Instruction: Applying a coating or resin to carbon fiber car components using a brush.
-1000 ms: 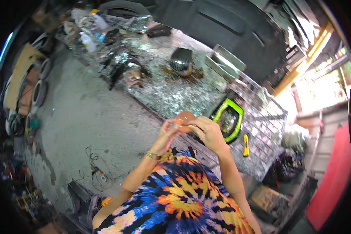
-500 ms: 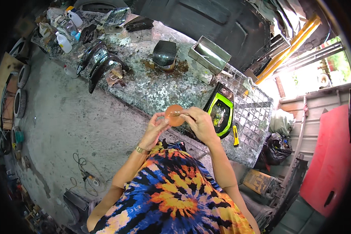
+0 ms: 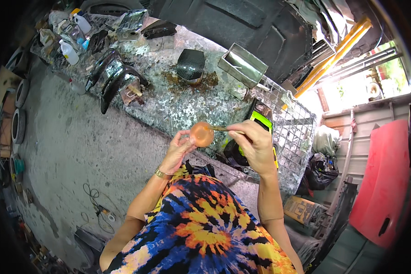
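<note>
My left hand [image 3: 178,150] is closed around the side of a small round cup [image 3: 202,137], holding it over the near edge of the workbench. The cup is translucent and orange inside. In my right hand [image 3: 256,145], thumb and fingers pinch a thin brownish stick [image 3: 221,129]. Its tip reaches the cup's rim; whether it touches what is inside I cannot tell. Behind the right hand lies a black part with a bright green-yellow border [image 3: 261,119], partly covered by that hand. A yellow handled tool [image 3: 275,157] peeks out beside the wrist.
On the stained workbench [image 3: 169,114] rest a glossy carbon-weave piece [image 3: 190,65], an open metal box [image 3: 243,65], curved black parts [image 3: 112,77] and white bottles [image 3: 69,52]. A wire grid [image 3: 290,132] covers its right end. A cord [image 3: 98,205] lies on the floor.
My right hand has drawn back to the right and nearer me, bringing the stick out from over the cup to its rim. The left hand with the cup shifted slightly left.
</note>
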{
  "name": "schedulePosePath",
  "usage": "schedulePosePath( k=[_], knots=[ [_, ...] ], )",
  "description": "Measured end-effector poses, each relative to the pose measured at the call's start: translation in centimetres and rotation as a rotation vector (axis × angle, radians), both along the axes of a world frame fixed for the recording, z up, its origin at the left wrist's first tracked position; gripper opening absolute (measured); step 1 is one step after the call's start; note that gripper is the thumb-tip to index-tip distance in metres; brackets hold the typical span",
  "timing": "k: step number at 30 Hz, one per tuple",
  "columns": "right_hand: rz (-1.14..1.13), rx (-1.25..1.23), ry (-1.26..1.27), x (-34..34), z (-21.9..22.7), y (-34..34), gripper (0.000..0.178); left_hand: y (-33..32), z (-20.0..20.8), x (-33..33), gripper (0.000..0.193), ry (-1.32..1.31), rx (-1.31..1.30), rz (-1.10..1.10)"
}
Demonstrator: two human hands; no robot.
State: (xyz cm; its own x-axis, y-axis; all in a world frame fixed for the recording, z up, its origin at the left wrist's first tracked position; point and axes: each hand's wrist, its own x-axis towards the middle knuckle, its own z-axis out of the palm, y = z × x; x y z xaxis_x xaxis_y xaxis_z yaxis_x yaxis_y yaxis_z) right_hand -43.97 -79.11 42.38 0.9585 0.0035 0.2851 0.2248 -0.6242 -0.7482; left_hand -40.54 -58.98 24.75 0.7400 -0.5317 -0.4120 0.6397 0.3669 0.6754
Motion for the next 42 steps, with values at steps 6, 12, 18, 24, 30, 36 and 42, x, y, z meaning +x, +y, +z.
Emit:
schedulePosePath(
  k=[6, 12, 18, 24, 30, 36, 42],
  knots=[
    [0.041, -0.063, 0.042, 0.2, -6.1, 0.8, 0.01, -0.3, 0.6, 0.6, 0.037, -0.014, 0.021, -0.032],
    [-0.083, -0.09, 0.051, 0.3, -7.2, 0.0, 0.011, -0.9, 0.7, 1.2, 0.035, -0.014, 0.025, -0.074],
    [-0.001, -0.081, 0.074, -1.1, -8.1, 0.0, 0.013, -0.8, 0.1, 1.2, 0.031, -0.017, 0.03, -0.042],
    [0.004, -0.058, 0.021, -1.7, -9.1, 0.9, 0.017, -1.5, -0.7, 1.6, 0.026, -0.075, 0.028, -0.097],
    [-0.182, -0.058, -0.017, -1.6, -9.1, -0.7, 0.016, -2.0, -0.1, 1.9, 0.027, -0.073, 0.04, -0.125],
    [-0.161, -0.087, -0.001, -2.7, -9.1, -1.3, 0.015, -2.1, 0.0, 1.7, 0.027, -0.058, 0.026, -0.127],
    [-0.092, -0.07, 0.028, -2.5, -7.5, -0.6, 0.015, -2.9, 0.3, 1.9, 0.033, -0.051, 0.043, -0.087]
  ],
)
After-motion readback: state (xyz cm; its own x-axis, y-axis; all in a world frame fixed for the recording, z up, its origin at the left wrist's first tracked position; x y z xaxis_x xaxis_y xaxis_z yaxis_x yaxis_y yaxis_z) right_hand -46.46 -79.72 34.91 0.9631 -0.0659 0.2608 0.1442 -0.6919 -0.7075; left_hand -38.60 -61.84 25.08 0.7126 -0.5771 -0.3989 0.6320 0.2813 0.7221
